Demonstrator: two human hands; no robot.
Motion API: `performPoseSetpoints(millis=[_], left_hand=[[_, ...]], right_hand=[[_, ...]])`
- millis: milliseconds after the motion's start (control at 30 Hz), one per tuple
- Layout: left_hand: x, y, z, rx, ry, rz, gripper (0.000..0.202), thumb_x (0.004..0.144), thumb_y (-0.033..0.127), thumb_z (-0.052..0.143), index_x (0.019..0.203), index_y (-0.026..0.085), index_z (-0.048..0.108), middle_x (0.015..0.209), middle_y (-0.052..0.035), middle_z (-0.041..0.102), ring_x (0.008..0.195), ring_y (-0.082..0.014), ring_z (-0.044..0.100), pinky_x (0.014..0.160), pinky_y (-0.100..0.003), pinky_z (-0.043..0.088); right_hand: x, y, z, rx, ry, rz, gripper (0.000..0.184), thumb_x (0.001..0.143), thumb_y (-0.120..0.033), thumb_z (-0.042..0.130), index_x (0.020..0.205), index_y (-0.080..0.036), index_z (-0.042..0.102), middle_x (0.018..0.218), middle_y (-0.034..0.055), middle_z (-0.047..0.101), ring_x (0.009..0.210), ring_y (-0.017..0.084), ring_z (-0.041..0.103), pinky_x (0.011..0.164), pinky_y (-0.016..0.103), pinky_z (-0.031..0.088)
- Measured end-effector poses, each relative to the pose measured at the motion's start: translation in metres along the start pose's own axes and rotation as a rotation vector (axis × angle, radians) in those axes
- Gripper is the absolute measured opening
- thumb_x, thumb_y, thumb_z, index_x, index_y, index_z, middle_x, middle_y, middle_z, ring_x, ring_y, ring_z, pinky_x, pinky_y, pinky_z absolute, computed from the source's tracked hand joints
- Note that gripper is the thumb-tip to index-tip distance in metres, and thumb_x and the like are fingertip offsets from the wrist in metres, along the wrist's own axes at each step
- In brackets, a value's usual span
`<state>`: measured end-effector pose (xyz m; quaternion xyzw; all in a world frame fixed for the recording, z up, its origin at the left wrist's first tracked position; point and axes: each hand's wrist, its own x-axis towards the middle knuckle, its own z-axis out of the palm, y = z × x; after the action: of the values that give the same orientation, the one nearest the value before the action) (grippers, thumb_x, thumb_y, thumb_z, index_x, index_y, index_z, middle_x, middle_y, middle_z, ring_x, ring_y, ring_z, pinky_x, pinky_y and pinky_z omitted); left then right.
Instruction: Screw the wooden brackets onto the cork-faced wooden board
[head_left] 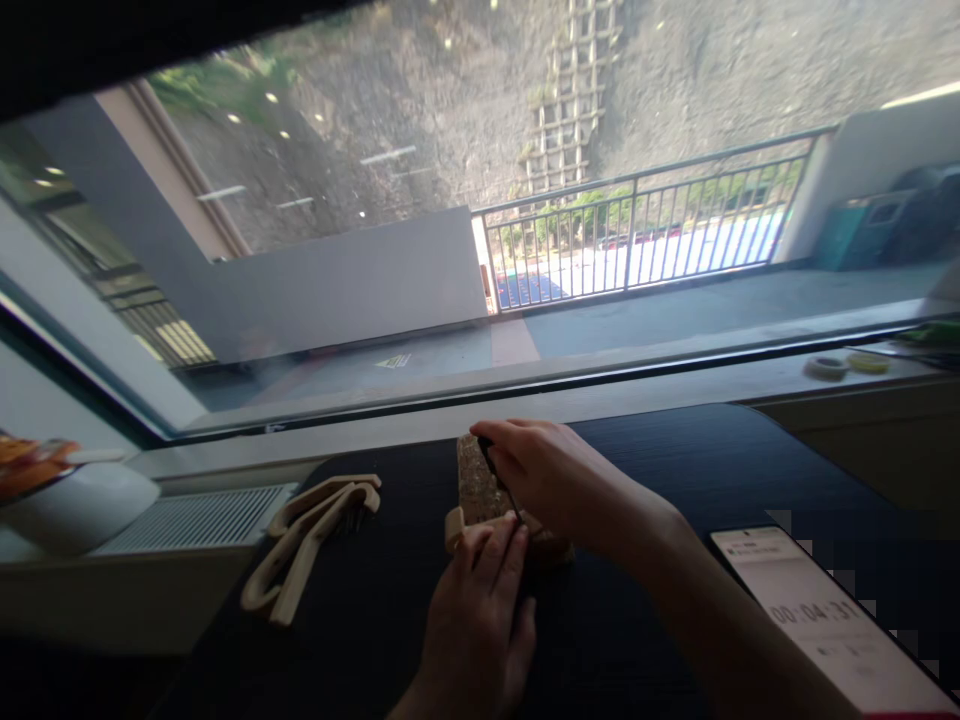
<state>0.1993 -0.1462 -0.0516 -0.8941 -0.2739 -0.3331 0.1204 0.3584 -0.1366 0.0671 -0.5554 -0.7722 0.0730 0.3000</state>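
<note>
A speckled brown block (477,476), like cork or chipboard, lies on the dark table in front of me. My left hand (480,610) presses a pale wooden piece (454,527) against the block's near part, fingers closed over it. From above, my right hand (551,470) grips a screwdriver (486,452) by its dark handle. The thin shaft slants down to the left fingertips; its tip's exact contact is hidden. Left of the hands lie curved, hook-shaped wooden pieces (300,550), with several small screws (352,521) beside them.
A phone (810,620) showing a running timer lies on the table (630,460) at the right. Rolls of tape (825,369) rest on the windowsill (675,385). At the left stands a white pot (90,500) near a vent grille (202,520). A large window spans the far side.
</note>
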Motion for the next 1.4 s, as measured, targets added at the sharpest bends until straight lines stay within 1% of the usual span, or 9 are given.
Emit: performPoseSetpoints(millis=[133, 267, 400, 567, 800, 933, 1133, 1233, 1400], left_hand=[[-0.0007, -0.0016, 0.0018, 0.004, 0.007, 0.009, 0.042, 0.080, 0.015, 0.051, 0.120, 0.011, 0.059, 0.121, -0.0088, 0.063, 0.112, -0.0249, 0.052, 0.091, -0.037, 0.052], [-0.0027, -0.0023, 0.0029, 0.004, -0.011, 0.003, 0.042, 0.080, 0.016, 0.052, 0.121, 0.012, 0.059, 0.122, -0.0088, 0.063, 0.112, -0.0259, 0.052, 0.091, -0.039, 0.052], [-0.0033, -0.0010, 0.0017, -0.006, -0.039, -0.015, 0.044, 0.080, 0.016, 0.052, 0.123, 0.011, 0.058, 0.125, -0.0099, 0.061, 0.112, -0.0260, 0.052, 0.091, -0.039, 0.053], [-0.0025, -0.0008, 0.0001, -0.022, -0.031, -0.014, 0.045, 0.079, 0.015, 0.052, 0.123, 0.012, 0.058, 0.125, -0.0098, 0.061, 0.112, -0.0260, 0.052, 0.092, -0.039, 0.053], [-0.0014, -0.0017, -0.0023, -0.026, -0.046, -0.017, 0.044, 0.079, 0.015, 0.053, 0.123, 0.012, 0.057, 0.124, -0.0092, 0.062, 0.113, -0.0255, 0.052, 0.092, -0.039, 0.053], [-0.0014, -0.0028, -0.0027, -0.021, -0.052, 0.004, 0.046, 0.079, 0.014, 0.052, 0.124, 0.011, 0.057, 0.125, -0.0105, 0.061, 0.113, -0.0253, 0.051, 0.092, -0.039, 0.053], [-0.0037, -0.0045, -0.0027, 0.021, -0.119, 0.050, 0.052, 0.078, 0.012, 0.053, 0.129, 0.006, 0.051, 0.129, -0.0134, 0.058, 0.116, -0.0272, 0.048, 0.093, -0.041, 0.053], [-0.0034, -0.0045, -0.0024, 0.014, -0.111, 0.038, 0.051, 0.078, 0.013, 0.053, 0.129, 0.007, 0.052, 0.129, -0.0127, 0.058, 0.116, -0.0269, 0.049, 0.092, -0.041, 0.053], [-0.0031, -0.0047, -0.0023, -0.002, -0.110, 0.034, 0.050, 0.079, 0.013, 0.053, 0.129, 0.008, 0.052, 0.128, -0.0121, 0.059, 0.116, -0.0268, 0.049, 0.093, -0.041, 0.053]], right_hand=[[0.0010, -0.0016, -0.0026, -0.008, -0.035, 0.007, 0.030, 0.096, -0.017, 0.041, 0.116, -0.020, 0.062, 0.096, 0.0082, 0.071, 0.088, 0.017, 0.065, 0.072, 0.024, 0.039], [0.0029, -0.0033, -0.0014, -0.031, -0.040, 0.018, 0.030, 0.096, -0.019, 0.042, 0.119, -0.021, 0.061, 0.101, 0.0082, 0.071, 0.094, 0.018, 0.064, 0.075, 0.024, 0.039], [0.0019, -0.0031, 0.0005, -0.038, -0.013, 0.027, 0.031, 0.094, -0.021, 0.044, 0.120, -0.022, 0.060, 0.104, 0.0071, 0.070, 0.098, 0.019, 0.064, 0.075, 0.025, 0.039], [-0.0007, -0.0039, 0.0014, -0.047, 0.024, 0.002, 0.029, 0.093, -0.019, 0.044, 0.117, -0.023, 0.062, 0.104, 0.0051, 0.069, 0.090, 0.018, 0.065, 0.069, 0.025, 0.038], [0.0001, -0.0024, 0.0044, -0.054, 0.037, -0.006, 0.031, 0.092, -0.017, 0.045, 0.119, -0.022, 0.061, 0.105, 0.0059, 0.071, 0.097, 0.018, 0.064, 0.076, 0.025, 0.040], [0.0003, -0.0003, 0.0051, -0.046, 0.051, -0.012, 0.031, 0.092, -0.018, 0.046, 0.118, -0.022, 0.061, 0.105, 0.0058, 0.071, 0.097, 0.019, 0.065, 0.077, 0.025, 0.041], [0.0003, -0.0010, 0.0022, -0.050, 0.025, 0.004, 0.031, 0.093, -0.017, 0.046, 0.118, -0.022, 0.062, 0.100, 0.0063, 0.072, 0.095, 0.018, 0.065, 0.076, 0.024, 0.040], [0.0010, -0.0013, 0.0024, -0.049, 0.014, 0.015, 0.030, 0.093, -0.018, 0.047, 0.118, -0.022, 0.063, 0.101, 0.0066, 0.071, 0.095, 0.018, 0.064, 0.076, 0.024, 0.040], [0.0020, 0.0003, 0.0052, -0.034, 0.040, -0.004, 0.031, 0.093, -0.018, 0.045, 0.119, -0.022, 0.061, 0.102, 0.0060, 0.071, 0.097, 0.018, 0.065, 0.076, 0.024, 0.041]])
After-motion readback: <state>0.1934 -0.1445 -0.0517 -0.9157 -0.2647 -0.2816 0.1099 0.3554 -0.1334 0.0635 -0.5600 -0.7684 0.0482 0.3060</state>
